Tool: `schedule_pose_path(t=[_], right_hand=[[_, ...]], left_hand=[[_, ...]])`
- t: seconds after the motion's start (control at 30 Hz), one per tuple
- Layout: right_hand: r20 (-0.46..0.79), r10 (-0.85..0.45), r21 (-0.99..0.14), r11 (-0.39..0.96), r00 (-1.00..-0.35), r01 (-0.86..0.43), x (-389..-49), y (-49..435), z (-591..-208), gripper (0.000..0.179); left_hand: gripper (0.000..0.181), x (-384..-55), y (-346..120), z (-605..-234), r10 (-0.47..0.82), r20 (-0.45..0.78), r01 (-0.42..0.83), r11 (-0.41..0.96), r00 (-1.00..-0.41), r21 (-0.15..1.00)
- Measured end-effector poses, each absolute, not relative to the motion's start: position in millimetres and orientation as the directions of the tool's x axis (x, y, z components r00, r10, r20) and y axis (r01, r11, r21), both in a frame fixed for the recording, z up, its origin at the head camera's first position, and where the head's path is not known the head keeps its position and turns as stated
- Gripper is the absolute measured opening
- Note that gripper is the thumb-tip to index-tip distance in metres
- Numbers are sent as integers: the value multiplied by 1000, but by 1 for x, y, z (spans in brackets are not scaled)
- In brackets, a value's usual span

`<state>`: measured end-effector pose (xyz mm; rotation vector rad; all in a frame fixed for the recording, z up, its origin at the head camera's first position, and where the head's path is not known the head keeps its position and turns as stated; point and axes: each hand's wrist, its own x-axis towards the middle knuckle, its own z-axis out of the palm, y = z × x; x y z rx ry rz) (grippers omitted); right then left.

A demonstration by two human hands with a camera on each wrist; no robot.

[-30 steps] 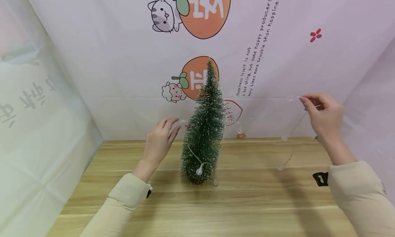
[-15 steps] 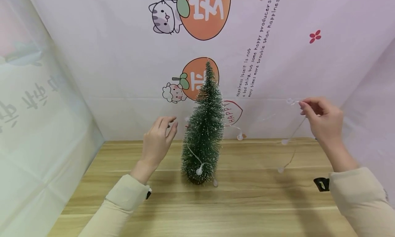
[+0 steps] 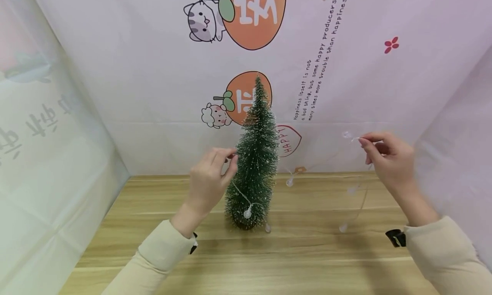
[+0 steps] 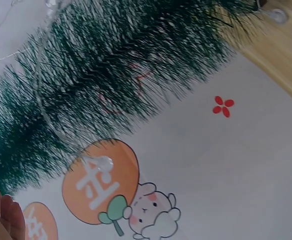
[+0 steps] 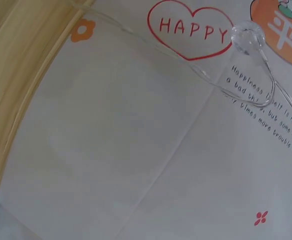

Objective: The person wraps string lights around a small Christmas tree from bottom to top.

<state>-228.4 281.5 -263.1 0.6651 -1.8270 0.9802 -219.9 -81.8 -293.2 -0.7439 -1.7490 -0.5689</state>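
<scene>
A small frosted green Christmas tree [image 3: 255,158] stands upright on the wooden table [image 3: 307,252]. My left hand [image 3: 209,175] is at its left side, thumb and forefinger bent close together right at the bristles. In the left wrist view its fingers [image 4: 6,220] show beside the tree, with no wire visible between them. My right hand [image 3: 390,162], off to the right, pinches the thin wire of a string of fairy lights. One clear bulb [image 5: 247,37] sticks out beyond those fingertips, and more wire dangles below. Another bulb [image 3: 247,211] rests against the tree's lower front.
A pale printed backdrop [image 3: 153,73] rises behind the table, with cloth walls on both sides. One bulb [image 3: 290,182] hangs on the wire to the right of the tree. Another bulb [image 3: 267,228] lies by its base.
My left hand has moved right, up to the tree, its thumb and forefinger drawing closer. My right hand has come left and slightly down with the fairy lights, and the wire now sags lower.
</scene>
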Motion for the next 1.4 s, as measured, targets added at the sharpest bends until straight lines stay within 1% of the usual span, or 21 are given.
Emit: schedule_pose_path(t=[0.17,0.33,0.37,0.47,0.77,0.93,1.13,1.4], right_hand=[[929,-80,-267,532,-362,-803,-227,270,-266,30],[953,-88,-213,478,-288,-852,-227,258,-269,45],[956,-97,-201,472,-278,-858,-226,256,-269,46],[959,-124,-176,448,-256,-876,-225,250,-270,46],[954,-177,-150,411,-240,-899,-218,232,-271,44],[959,-195,-125,360,-206,-924,-214,223,-271,42],[958,-229,-92,326,-173,-941,-211,212,-271,38],[956,-261,-54,282,-131,-958,-209,201,-275,34]], left_hand=[[13,-215,-75,-291,217,955,740,672,-200,2],[14,-212,-70,-290,229,952,752,659,-204,3],[14,-212,-69,-290,229,952,754,657,-203,3],[13,-210,-67,-289,224,955,760,650,-196,3],[9,-203,-58,-285,237,960,765,643,-152,-37],[8,-200,-53,-282,255,958,778,625,-133,-59],[11,-195,-46,-280,278,952,783,617,-127,-76],[14,-194,-39,-280,350,932,784,603,-91,-150]])
